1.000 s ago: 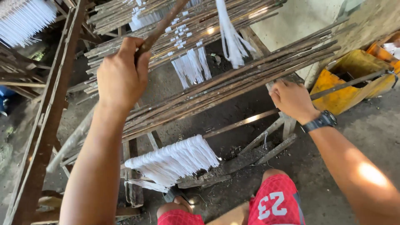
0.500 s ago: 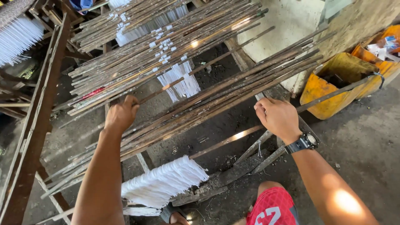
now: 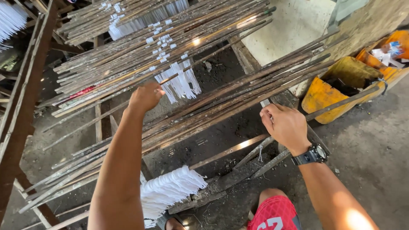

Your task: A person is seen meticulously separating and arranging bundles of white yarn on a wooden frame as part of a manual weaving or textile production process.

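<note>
Gripping bamboo sticks (image 3: pixel 221 106), both hands' fingers (image 3: pixel 272 117) curl closed beside yellow tubs (image 3: pixel 324 96).

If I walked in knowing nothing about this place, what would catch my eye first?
Most likely the long, weathered bamboo sticks laid slantwise in bundles across a rough wooden rack, filling the middle of the view. The left hand grips one stick near hanging white strands, while the right hand, a black wristwatch on its wrist, grips another. A bright yellow container sits at the right.
</note>
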